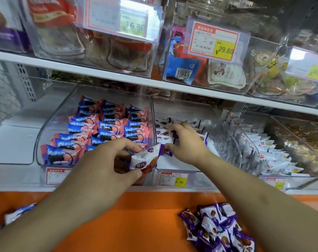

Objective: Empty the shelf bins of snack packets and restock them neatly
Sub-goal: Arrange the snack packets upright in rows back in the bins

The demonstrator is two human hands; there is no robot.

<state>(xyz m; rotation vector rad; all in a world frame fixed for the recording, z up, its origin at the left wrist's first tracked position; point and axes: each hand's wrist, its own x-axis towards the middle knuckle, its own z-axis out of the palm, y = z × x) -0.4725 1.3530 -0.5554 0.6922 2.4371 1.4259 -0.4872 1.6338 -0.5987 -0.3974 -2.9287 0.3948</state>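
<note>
Both hands work the middle bin [225, 142] — restocking looks under way. The left hand [107, 164] pinches a white-and-purple packet [145, 159] at the bin's front; the right hand [183, 140], fingers curled, sets another packet [165, 140] among those inside. Next, feed in the loose pile [218, 228] on the orange ledge [136, 215] — flat, aligned.

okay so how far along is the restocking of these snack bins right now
Done, by the look of it: the left bin holds pink-and-blue packets in tidy rows. In hand: the left hand grips a white-and-purple packet at the middle bin, where the right hand handles packets already inside. Left: a pile of purple packets waits on the orange ledge; that bin's front looks bare.
</note>
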